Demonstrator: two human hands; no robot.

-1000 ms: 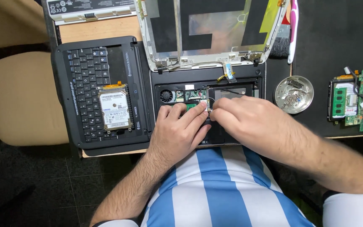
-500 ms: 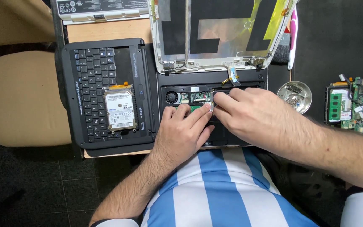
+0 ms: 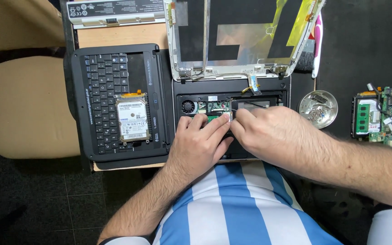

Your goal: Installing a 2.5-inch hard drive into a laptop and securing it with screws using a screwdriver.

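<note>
An opened black laptop base (image 3: 268, 97) lies in front of me with its insides bare: a small fan (image 3: 188, 107) and a green circuit card (image 3: 217, 108). My left hand (image 3: 200, 143) rests flat on the base, fingertips on the green card. My right hand (image 3: 275, 134) meets it from the right, fingertips pinched at the card's right edge; whether it grips anything is hidden. The stripped screen lid (image 3: 241, 36) stands hinged behind the base, with thin cables running down into it.
A removed keyboard panel (image 3: 110, 90) lies to the left with a silver hard drive (image 3: 133, 120) on it. A battery pack (image 3: 114, 11) sits at the back. A small glass bowl of screws (image 3: 318, 109) and a green motherboard (image 3: 377, 115) are to the right. Beige chair (image 3: 23, 109) at left.
Both hands stay on the open base; the fingertips have shifted slightly over the green card. The view has drifted a little.
</note>
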